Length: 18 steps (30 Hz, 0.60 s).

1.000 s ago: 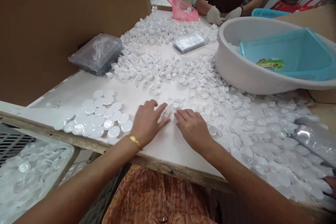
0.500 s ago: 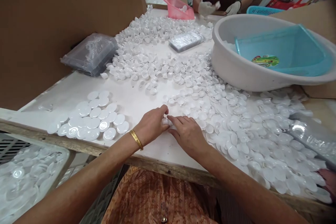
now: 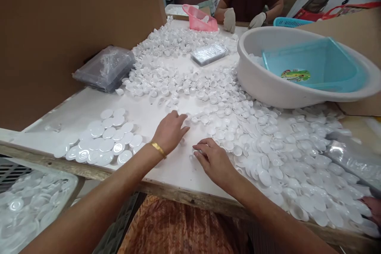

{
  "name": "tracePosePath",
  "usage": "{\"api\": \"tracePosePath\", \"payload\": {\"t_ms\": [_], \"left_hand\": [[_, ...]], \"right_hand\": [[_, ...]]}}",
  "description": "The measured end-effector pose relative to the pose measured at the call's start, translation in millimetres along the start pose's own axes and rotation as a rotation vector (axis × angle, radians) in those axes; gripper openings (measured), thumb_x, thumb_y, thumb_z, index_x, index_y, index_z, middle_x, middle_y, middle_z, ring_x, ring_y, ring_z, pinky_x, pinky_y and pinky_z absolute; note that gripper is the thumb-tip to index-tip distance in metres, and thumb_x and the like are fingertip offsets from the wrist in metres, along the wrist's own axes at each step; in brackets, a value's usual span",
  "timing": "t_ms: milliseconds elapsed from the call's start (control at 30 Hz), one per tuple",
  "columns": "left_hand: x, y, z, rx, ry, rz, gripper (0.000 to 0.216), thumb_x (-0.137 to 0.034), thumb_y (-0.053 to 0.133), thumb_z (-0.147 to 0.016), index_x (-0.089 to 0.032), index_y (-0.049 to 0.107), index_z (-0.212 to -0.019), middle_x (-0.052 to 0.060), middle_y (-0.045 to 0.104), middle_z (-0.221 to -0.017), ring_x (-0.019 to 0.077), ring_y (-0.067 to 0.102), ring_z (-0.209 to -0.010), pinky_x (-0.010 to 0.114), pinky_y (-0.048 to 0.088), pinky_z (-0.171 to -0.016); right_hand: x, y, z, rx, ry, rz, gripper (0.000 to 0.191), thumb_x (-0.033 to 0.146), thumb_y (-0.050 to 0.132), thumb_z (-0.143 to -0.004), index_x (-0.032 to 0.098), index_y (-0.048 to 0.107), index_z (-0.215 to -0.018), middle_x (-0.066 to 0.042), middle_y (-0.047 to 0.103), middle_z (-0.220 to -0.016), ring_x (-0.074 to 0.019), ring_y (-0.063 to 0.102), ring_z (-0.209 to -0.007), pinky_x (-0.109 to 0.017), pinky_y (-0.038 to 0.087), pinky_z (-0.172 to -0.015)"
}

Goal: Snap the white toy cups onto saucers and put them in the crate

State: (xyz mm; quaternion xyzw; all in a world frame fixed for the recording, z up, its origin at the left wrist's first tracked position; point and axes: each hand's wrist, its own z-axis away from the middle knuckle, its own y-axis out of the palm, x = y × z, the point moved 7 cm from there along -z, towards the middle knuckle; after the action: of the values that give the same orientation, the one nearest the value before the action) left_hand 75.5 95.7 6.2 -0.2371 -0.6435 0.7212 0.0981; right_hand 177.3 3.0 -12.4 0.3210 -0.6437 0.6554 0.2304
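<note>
My left hand (image 3: 171,131), a gold bracelet at its wrist, reaches over the white tabletop (image 3: 181,170). Its thumb and forefinger are apart, the fingertips close to the near edge of the loose small white plastic cups (image 3: 205,120). To its right, my right hand (image 3: 214,158) is closed in a pinch low over the table. Between its thumb and fingers shows a small white plastic piece (image 3: 196,151), mostly covered by the fingertips. Left of my hands lies a group of overlapping round white plastic discs (image 3: 106,145).
A large white basin (image 3: 268,83) holding a blue basket (image 3: 324,67) stands at the right. Behind are a wrapped pack (image 3: 210,53), a pink scoop (image 3: 198,20) and a co-worker's gloved hands. Cardboard (image 3: 74,27) walls the left. A crate of white pieces (image 3: 32,202) sits below.
My hands, together on a small white piece before, have come apart. The left has opened and moved left and forward; the right has drawn slightly back. The co-worker's gloved hands have shifted.
</note>
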Motion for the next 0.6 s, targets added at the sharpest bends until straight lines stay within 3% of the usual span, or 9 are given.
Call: {"api": "tracePosePath", "payload": {"t_ms": [133, 200, 300, 400, 500, 600], "left_hand": [[-2.5, 8.8, -30.6, -0.010, 0.031, 0.072, 0.033, -0.023, 0.053, -0.078, -0.019, 0.053, -0.111, 0.008, 0.053, -0.101, 0.0202, 0.054, -0.089, 0.028, 0.042, -0.073], [2.6, 9.4, -34.1, -0.023, -0.029, 0.143, 0.028, -0.021, 0.054, -0.075, -0.018, 0.053, -0.102, 0.006, 0.056, -0.094, 0.0187, 0.055, -0.082, 0.027, 0.042, -0.069], [15.1, 5.1, -25.2, -0.071, -0.163, 0.319, 0.021, -0.025, 0.057, -0.071, -0.021, 0.051, -0.090, 0.001, 0.060, -0.084, 0.0162, 0.056, -0.072, 0.025, 0.040, -0.062], [21.7, 5.3, -13.9, -0.078, -0.201, 0.410, 0.009, -0.028, 0.056, -0.071, -0.022, 0.050, -0.076, -0.002, 0.063, -0.081, 0.0159, 0.056, -0.074, 0.026, 0.040, -0.065], [21.0, 7.6, -8.0, -0.067, -0.144, 0.390, 0.008, -0.031, 0.052, -0.074, -0.023, 0.052, -0.075, 0.000, 0.064, -0.087, 0.0181, 0.057, -0.081, 0.029, 0.041, -0.071], [25.1, 6.1, -2.6, -0.081, -0.151, 0.280, 0.017, -0.037, 0.049, -0.076, -0.022, 0.056, -0.082, 0.005, 0.062, -0.091, 0.0215, 0.056, -0.085, 0.033, 0.042, -0.072]], "right_hand": [[2.9, -0.7, 2.6, -0.015, -0.019, 0.052, 0.026, 0.019, 0.043, -0.087, 0.018, 0.061, -0.105, -0.008, 0.059, -0.102, -0.0164, 0.060, -0.084, -0.030, 0.049, -0.074], [1.8, -14.8, 5.5, -0.059, -0.038, 0.059, 0.026, 0.021, 0.043, -0.087, 0.019, 0.060, -0.108, -0.007, 0.060, -0.099, -0.0161, 0.060, -0.084, -0.028, 0.049, -0.072], [-15.2, -64.0, 16.1, -0.275, -0.021, 0.151, 0.025, 0.023, 0.042, -0.088, 0.019, 0.061, -0.103, -0.006, 0.062, -0.097, -0.0157, 0.059, -0.086, -0.027, 0.047, -0.072], [-48.5, -118.5, 34.5, -0.456, 0.134, 0.340, 0.021, 0.026, 0.046, -0.086, 0.018, 0.063, -0.096, -0.006, 0.062, -0.095, -0.0142, 0.058, -0.070, -0.028, 0.046, -0.066], [-73.1, -135.5, 45.2, -0.337, 0.208, 0.436, 0.020, 0.028, 0.051, -0.083, 0.019, 0.063, -0.097, -0.005, 0.062, -0.093, -0.0140, 0.057, -0.064, -0.029, 0.046, -0.063], [-76.4, -119.7, 44.9, -0.169, 0.122, 0.534, 0.027, 0.024, 0.053, -0.081, 0.021, 0.060, -0.107, -0.007, 0.062, -0.100, -0.0208, 0.058, -0.085, -0.033, 0.047, -0.069]]}}
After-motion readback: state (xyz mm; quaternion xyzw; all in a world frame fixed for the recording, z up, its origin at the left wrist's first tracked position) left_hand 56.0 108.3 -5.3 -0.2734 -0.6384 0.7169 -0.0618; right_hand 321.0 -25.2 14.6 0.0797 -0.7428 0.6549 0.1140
